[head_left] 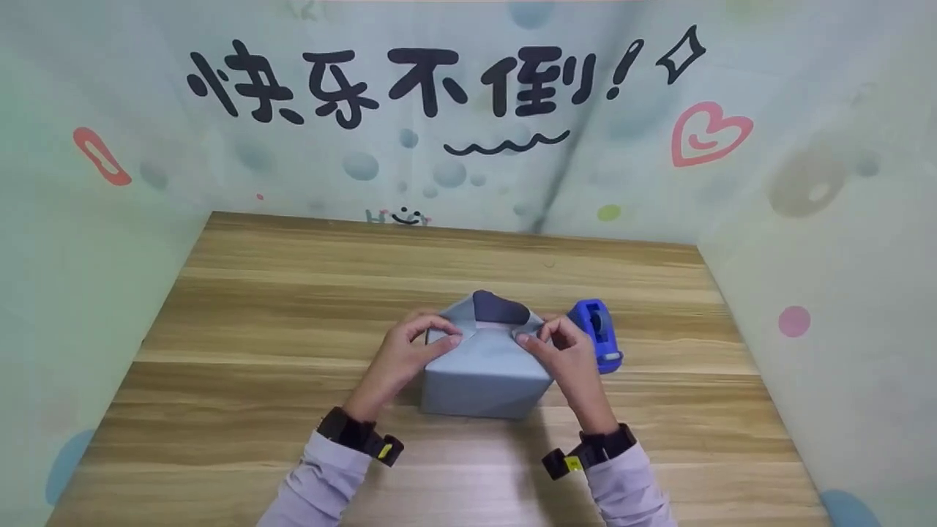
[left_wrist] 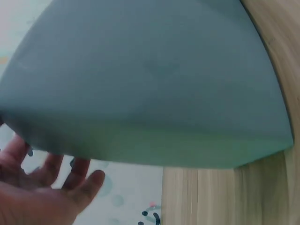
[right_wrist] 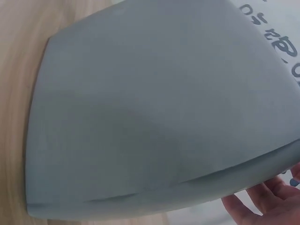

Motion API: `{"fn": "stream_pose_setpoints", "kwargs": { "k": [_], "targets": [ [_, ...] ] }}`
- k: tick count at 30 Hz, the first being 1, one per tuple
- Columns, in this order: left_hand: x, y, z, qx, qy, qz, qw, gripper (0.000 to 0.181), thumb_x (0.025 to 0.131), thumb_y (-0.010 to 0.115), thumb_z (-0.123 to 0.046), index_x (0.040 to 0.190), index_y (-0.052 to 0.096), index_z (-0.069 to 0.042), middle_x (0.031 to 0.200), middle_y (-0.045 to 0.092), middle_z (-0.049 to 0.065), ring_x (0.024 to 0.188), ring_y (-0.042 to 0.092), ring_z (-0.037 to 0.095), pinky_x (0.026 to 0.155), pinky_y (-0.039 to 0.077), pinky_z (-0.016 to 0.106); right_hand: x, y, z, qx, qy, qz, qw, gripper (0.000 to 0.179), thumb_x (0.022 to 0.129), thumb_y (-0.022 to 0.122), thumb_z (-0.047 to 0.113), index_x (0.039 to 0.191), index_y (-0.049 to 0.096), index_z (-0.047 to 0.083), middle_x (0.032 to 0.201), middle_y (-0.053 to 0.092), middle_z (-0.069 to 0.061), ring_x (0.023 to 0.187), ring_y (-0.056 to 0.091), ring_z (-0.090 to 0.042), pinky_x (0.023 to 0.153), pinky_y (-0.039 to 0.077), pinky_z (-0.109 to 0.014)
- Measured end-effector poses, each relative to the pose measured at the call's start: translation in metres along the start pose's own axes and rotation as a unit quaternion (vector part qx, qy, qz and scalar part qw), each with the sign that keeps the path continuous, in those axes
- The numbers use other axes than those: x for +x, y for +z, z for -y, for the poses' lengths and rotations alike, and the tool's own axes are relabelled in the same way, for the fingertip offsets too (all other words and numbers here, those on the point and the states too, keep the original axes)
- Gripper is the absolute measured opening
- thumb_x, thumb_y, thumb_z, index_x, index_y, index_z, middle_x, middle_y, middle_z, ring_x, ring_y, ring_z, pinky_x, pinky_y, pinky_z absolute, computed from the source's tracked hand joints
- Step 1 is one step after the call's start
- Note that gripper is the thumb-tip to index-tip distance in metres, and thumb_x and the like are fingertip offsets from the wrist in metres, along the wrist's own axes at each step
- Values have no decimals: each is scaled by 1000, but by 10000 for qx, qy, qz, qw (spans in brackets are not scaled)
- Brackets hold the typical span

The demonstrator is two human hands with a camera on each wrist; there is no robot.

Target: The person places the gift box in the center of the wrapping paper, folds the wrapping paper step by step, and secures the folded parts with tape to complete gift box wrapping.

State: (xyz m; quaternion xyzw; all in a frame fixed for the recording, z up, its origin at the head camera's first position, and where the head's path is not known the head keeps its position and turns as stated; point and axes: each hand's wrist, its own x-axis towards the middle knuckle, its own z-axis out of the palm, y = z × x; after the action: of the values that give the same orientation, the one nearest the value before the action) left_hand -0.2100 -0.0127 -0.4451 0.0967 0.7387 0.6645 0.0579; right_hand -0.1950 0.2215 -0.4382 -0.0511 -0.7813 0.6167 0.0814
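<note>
A box wrapped in grey-blue paper (head_left: 476,394) sits at the middle of the table. At its far end the paper's dark inner side shows on a raised flap (head_left: 502,308). My left hand (head_left: 411,344) pinches the paper at the left of that fold, thumb on top. Opposite it, my right hand (head_left: 571,353) pinches the paper on the right side with thumb and bent fingers. Both wrist views are mostly filled by the wrapped box (left_wrist: 150,75), its sides smooth (right_wrist: 154,103); the thumb contacts are hidden there.
Just right of the box stands a blue tape dispenser (head_left: 602,337) with a roll in it, close to my right hand. The wooden table (head_left: 293,293) is bordered by printed cloth walls (head_left: 468,176) at the back and both sides.
</note>
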Motion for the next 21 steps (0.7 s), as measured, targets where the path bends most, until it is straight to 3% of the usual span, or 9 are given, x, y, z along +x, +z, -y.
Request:
{"fn": "stream_pose_setpoints", "kwargs": {
  "k": [4,10,15,18,21],
  "targets": [
    [5,-6,3,-49,-67,754,9971,23,85,68,-24,104,69,-13,121,56,3,125,42,23,111,18,53,0,0,-1,-49,-71,-21,10000,22,73,79,12,73,58,4,80,58,1,75,51,-13,61,39,-20],
    [13,-11,4,30,69,1559,9877,33,89,62,-26,119,63,-13,131,51,6,131,36,25,109,24,49,2,-1,-1,85,462,330,9984,19,75,77,18,88,69,6,93,65,0,90,55,-15,73,44,-25],
    [14,-11,6,-84,77,1661,9861,35,89,62,-24,123,61,-14,136,47,6,133,33,25,109,25,47,3,-4,-2,313,395,819,9954,37,80,73,20,115,66,11,121,61,-1,116,51,-15,90,44,-25],
    [12,-10,5,-191,42,1624,9865,36,90,61,-23,124,60,-15,141,42,5,136,28,25,111,19,51,4,-6,-3,399,59,1180,9922,60,83,70,19,138,46,20,140,47,2,129,41,-14,104,37,-33],
    [10,-9,4,-177,-12,1525,9881,36,90,61,-25,125,59,-18,143,40,4,137,26,25,112,14,54,6,-8,-4,392,-351,1327,9898,74,84,69,19,145,30,28,148,35,7,132,37,-17,108,32,-42]
  ]
}}
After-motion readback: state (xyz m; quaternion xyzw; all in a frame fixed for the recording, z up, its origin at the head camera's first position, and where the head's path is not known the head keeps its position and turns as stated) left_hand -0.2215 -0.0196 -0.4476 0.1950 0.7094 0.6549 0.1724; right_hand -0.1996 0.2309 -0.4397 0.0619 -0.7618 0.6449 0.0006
